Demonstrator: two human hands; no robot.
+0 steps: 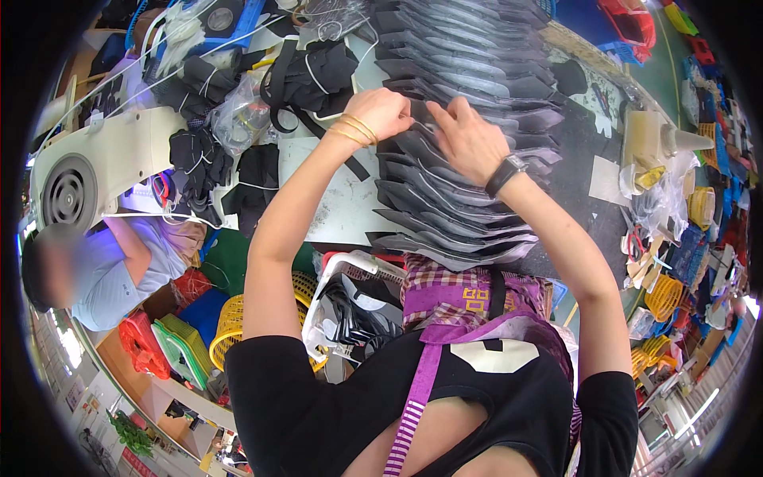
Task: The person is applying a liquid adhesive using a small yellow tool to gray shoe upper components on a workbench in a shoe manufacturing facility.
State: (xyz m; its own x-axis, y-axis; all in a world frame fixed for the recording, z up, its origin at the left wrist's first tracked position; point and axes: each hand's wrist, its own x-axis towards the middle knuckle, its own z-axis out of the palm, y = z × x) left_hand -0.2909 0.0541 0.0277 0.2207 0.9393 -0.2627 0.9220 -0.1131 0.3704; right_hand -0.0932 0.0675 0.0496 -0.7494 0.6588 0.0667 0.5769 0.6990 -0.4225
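Observation:
Rows of dark grey cut pieces (453,191), thin and curved, lie overlapping in a long fanned stack that runs away from me. My left hand (380,115), with gold bangles at its wrist, is at the stack's left edge. Its fingers are pinched together at the edge of one dark piece (420,117). My right hand (473,143), wearing a dark watch (505,175), rests over the stack just to the right. Its index finger points toward the left hand, apart from the other fingers, and its fingertips touch the pieces.
Bundles of black straps and cloth (314,75) lie left of the stack, near a cream sewing machine (103,159). A person (127,266) sits at the left. Below the table edge stands a white basket (330,294) of dark pieces. A cone-topped container (656,147) stands at right.

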